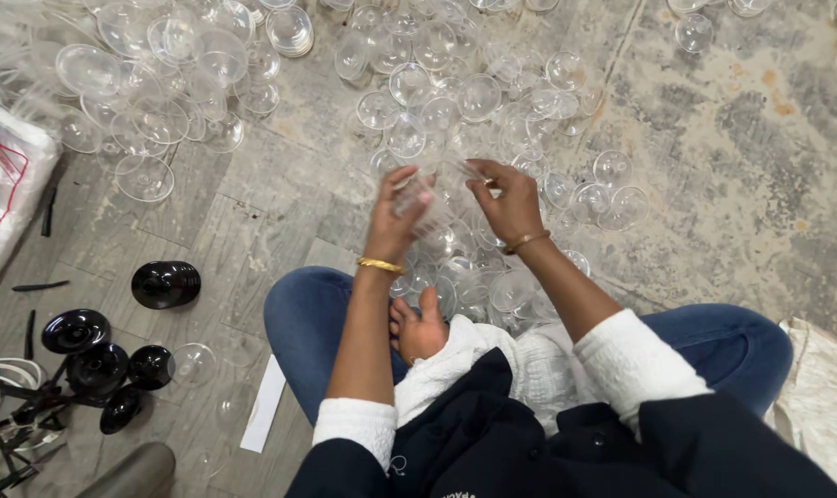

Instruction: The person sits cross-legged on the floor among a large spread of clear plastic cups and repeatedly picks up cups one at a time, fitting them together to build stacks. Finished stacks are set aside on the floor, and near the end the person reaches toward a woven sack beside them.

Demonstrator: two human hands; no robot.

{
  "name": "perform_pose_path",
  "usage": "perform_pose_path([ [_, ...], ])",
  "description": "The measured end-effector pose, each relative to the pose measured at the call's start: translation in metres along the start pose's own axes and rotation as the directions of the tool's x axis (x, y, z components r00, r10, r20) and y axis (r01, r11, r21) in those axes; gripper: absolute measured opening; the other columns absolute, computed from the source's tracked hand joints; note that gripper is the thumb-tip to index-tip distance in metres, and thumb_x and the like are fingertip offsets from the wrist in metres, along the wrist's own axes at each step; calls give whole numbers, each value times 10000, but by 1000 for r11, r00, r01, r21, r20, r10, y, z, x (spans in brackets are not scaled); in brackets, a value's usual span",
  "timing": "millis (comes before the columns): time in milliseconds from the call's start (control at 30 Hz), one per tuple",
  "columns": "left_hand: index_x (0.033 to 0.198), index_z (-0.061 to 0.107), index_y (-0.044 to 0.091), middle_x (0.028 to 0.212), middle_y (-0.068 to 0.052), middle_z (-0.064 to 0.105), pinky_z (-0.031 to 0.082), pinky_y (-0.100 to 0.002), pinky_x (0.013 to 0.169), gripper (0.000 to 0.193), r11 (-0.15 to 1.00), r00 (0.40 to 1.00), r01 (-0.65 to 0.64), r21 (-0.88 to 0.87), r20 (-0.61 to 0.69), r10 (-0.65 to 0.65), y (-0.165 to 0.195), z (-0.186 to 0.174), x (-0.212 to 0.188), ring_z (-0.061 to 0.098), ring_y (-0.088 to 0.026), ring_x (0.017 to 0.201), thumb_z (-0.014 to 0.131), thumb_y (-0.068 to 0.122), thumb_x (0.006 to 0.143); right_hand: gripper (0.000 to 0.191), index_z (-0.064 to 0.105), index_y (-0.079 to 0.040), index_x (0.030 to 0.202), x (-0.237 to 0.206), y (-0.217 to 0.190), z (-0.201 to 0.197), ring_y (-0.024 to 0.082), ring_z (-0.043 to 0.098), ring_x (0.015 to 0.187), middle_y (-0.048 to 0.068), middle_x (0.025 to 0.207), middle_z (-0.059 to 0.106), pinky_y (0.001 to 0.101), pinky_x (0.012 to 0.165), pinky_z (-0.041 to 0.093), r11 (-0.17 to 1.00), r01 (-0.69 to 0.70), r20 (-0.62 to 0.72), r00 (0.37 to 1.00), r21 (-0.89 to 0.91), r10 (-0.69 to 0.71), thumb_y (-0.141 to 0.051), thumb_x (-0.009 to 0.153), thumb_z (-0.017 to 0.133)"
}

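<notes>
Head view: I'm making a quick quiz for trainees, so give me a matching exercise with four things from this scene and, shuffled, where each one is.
Things:
1. clear plastic piece
2. gold bangle
3. black glossy parts
4. white plastic bag

Places:
A. at the left edge of the floor
B. held up between the left hand and the right hand
C. on the floor at lower left, beside cables
D. around the left wrist

Pairs: 1-B, 2-D, 3-C, 4-A
</notes>
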State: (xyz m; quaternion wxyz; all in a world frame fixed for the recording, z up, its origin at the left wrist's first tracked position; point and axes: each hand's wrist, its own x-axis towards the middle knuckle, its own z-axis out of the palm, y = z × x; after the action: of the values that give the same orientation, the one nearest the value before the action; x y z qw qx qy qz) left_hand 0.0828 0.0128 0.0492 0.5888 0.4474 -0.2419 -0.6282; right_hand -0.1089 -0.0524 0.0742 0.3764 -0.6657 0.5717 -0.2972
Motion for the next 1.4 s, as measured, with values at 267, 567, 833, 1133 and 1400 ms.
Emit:
perform_pose_path([
  [267,1466,541,160,1352,-128,644,636,-394,807,511,957,959,216,-194,224,-171,-3,7,3,663,-224,1127,644,235,971,516,619,-112,1415,-36,-2,-19,249,682,1074,179,1324,676,363,855,553,963,207,329,909,173,-255,-98,900,606],
  [567,1456,527,160,1361,-99,645,631,-383,783,516,969,982,161,-189,129,-138,-8,6,10,695,-214,1089,646,258,964,623,612,-63,1379,60,67,-15,495,534,1192,280,1343,613,513,1002,418,752,273,-46,927,-600,-373,-129,769,716],
  [833,1459,538,163,1323,-60,656,623,-374,804,511,978,972,180,-105,170,-160,0,12,4,675,-199,1079,657,251,971,524,601,-116,1359,9,49,-12,346,680,1131,131,1300,702,411,974,549,954,-1,-23,1000,-300,-6,-75,841,665],
  [1133,1456,561,184,1278,-48,639,644,-408,814,533,959,923,282,34,262,-281,11,22,-4,673,-177,1083,670,274,942,432,649,-50,1339,-37,-27,-45,169,646,1198,56,1344,666,266,928,606,969,34,139,988,243,-69,23,914,665],
  [1400,1482,563,174,1304,-68,632,631,-411,821,545,956,895,291,30,345,-283,15,29,-7,669,-197,1070,680,255,956,443,554,15,1344,-45,-30,-54,216,561,1379,113,1394,614,361,1044,553,879,70,143,978,472,-155,95,915,631],
])
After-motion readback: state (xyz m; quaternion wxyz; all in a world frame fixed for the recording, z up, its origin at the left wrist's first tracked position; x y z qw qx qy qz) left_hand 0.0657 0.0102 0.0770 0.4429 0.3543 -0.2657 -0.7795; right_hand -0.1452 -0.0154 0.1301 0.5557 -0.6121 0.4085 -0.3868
